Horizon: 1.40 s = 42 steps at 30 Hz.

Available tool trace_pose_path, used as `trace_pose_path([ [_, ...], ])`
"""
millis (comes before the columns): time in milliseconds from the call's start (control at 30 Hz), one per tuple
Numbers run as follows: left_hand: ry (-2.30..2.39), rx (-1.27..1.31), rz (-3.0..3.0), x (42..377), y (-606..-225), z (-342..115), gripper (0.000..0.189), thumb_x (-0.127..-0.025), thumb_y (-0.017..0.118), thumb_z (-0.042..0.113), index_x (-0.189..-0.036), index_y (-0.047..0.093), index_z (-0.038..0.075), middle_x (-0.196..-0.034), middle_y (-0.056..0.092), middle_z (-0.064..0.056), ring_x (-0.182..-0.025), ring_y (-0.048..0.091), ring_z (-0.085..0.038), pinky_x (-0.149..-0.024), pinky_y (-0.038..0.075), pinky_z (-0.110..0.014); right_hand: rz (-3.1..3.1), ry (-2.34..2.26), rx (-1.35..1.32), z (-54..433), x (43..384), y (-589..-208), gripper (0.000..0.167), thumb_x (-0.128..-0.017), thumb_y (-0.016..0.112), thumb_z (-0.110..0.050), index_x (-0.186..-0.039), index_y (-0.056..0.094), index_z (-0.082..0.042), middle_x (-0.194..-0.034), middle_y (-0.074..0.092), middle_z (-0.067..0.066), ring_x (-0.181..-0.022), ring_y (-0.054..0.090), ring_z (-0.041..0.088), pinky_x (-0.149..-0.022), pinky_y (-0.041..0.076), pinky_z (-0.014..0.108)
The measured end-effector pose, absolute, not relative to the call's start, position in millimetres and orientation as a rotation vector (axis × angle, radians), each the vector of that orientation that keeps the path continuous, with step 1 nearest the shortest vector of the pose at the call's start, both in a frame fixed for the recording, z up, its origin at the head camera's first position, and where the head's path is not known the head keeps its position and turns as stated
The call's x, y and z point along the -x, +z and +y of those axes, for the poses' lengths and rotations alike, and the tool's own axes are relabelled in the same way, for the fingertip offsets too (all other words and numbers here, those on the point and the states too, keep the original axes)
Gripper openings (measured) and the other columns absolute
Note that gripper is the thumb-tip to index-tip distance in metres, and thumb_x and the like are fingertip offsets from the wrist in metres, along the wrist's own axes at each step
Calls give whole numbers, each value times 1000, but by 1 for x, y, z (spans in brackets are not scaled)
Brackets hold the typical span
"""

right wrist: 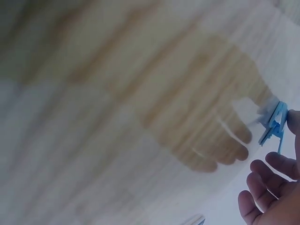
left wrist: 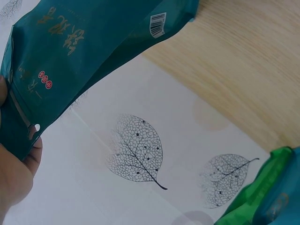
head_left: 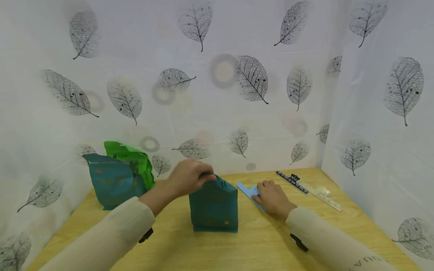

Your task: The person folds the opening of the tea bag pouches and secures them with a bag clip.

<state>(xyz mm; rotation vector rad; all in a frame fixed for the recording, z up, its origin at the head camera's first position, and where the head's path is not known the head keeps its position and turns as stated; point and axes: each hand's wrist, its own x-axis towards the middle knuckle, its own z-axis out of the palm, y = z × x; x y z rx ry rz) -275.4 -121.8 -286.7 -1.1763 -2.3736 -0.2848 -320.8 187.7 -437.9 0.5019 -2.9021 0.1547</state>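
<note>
My left hand (head_left: 190,176) pinches the top edge of a teal foil tea bag (head_left: 215,209), which stands upright on the table. In the left wrist view the bag's printed face, a barcode and a small hole near its top corner show. Farther right, my right hand (head_left: 274,199) holds a light blue sealing clip (head_left: 247,191) low at the tabletop. The right wrist view has the blue clip (right wrist: 275,124) between thumb and forefinger, the other fingers loosely bent.
Another teal bag (head_left: 113,182) and a green bag (head_left: 145,165) stand at the back left. On the right lie a black clip (head_left: 293,182) with piano-key markings and a clear one (head_left: 325,196). A leaf-print curtain (head_left: 217,113) surrounds the wooden table (head_left: 176,252).
</note>
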Motion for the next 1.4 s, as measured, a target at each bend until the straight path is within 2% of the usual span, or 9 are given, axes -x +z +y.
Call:
trace_pose_path([
  [200,-287,1173,-2388,275,-287,-121,16,-93,69,32,-91,75,17,-74,70,7,-54,54,2,-66,53,-29,-2916,188,-499,186,320,-436,47,-96,65,-38,-117,59,3,-107,62,16,-97,58,31,-85,50,48],
  [433,-291,1166,-2389,274,-287,-121,16,-93,69,32,-90,75,18,-74,69,8,-55,54,1,-65,52,-28,-2884,323,-542,181,320,-433,33,-93,71,-29,-110,57,-4,-95,61,8,-84,61,21,-75,54,40],
  [633,-294,1165,-2391,275,-289,-123,15,-93,69,31,-91,74,17,-75,70,7,-56,55,0,-65,52,-28,-2895,392,-601,176,317,-433,25,-92,71,-17,-109,57,-7,-98,64,7,-86,64,21,-77,56,41],
  [733,-292,1169,-2390,275,-290,-123,15,-93,69,31,-92,75,17,-76,70,6,-57,55,0,-66,52,-28,-2901,398,-619,174,316,-434,22,-93,70,-18,-109,57,-8,-97,64,6,-86,63,19,-77,55,40],
  [900,-293,1174,-2372,275,-290,-123,15,-93,70,31,-92,75,16,-75,70,6,-58,56,-2,-65,51,-27,-2841,414,-616,175,317,-436,15,-98,65,-26,-99,59,-12,-87,60,0,-73,54,12,-68,50,34],
  [1000,-292,1173,-2371,274,-289,-122,15,-92,70,31,-91,74,16,-75,69,6,-58,56,-3,-64,50,-27,-2819,412,-635,175,318,-438,15,-99,63,-28,-96,59,-15,-84,58,-3,-71,52,9,-66,48,32],
  [1133,-298,1178,-2373,274,-287,-122,15,-93,70,30,-91,75,16,-75,70,6,-56,56,-2,-62,50,-25,-2800,426,-634,175,317,-435,21,-97,66,-30,-108,58,-13,-89,63,-1,-74,57,9,-68,50,33],
  [1267,-293,1179,-2372,275,-286,-122,15,-93,70,30,-91,75,16,-75,70,5,-56,55,-1,-62,50,-25,-2756,450,-632,175,314,-430,43,-96,67,-32,-130,54,-9,-105,70,8,-90,68,20,-80,56,41],
  [1400,-288,1167,-2388,274,-285,-122,16,-93,70,31,-91,75,16,-74,70,6,-57,56,-2,-61,50,-25,-2646,420,-722,177,314,-427,44,-95,69,-30,-130,59,-4,-114,71,13,-103,69,29,-90,55,46],
])
